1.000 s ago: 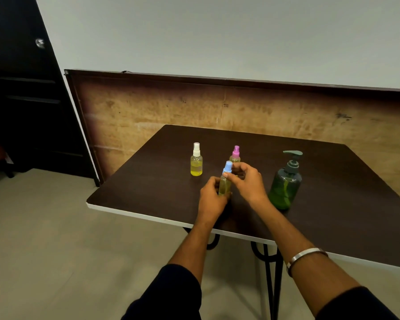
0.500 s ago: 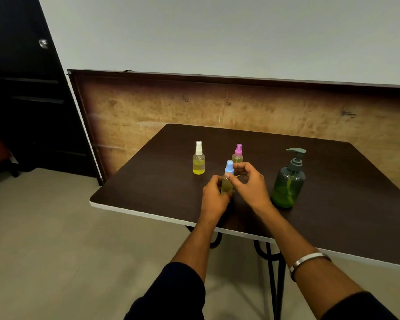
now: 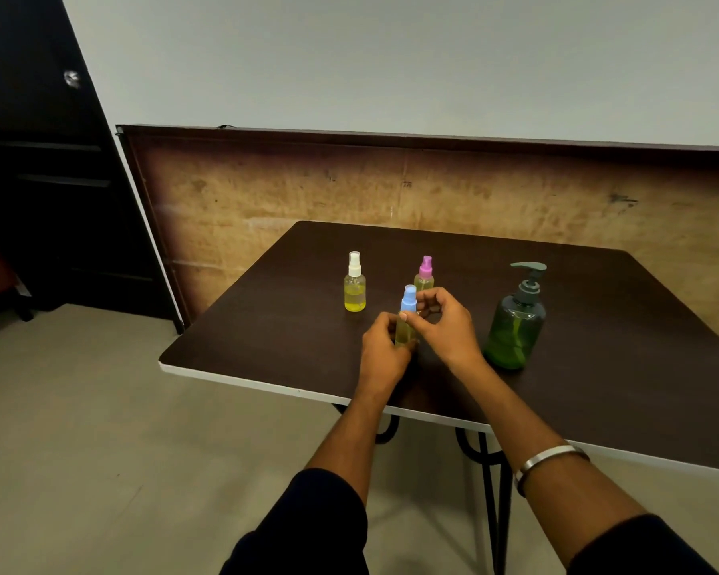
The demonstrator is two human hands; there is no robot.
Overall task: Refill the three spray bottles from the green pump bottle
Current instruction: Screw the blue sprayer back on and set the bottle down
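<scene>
Three small spray bottles of yellow liquid stand on the dark table [image 3: 598, 408]. The blue-capped bottle [image 3: 407, 302] is nearest me; my left hand [image 3: 385, 354] grips its body and my right hand [image 3: 445, 325] pinches it just under the blue cap. Behind it stands the pink-capped bottle [image 3: 425, 272], partly hidden by my right fingers. Apart to the left is the white-capped bottle [image 3: 355, 284]. The green pump bottle [image 3: 514, 325] stands upright to the right of my right hand, untouched.
The table's white front edge [image 3: 266, 383] runs near my wrists, with black metal legs [image 3: 490, 491] below. A wooden board [image 3: 308, 193] leans on the wall behind the table. A dark door [image 3: 38, 180] is at far left.
My right fingers slipped from the blue cap's side down to just under it. The left hand kept its grip on the bottle. The view shifted slightly.
</scene>
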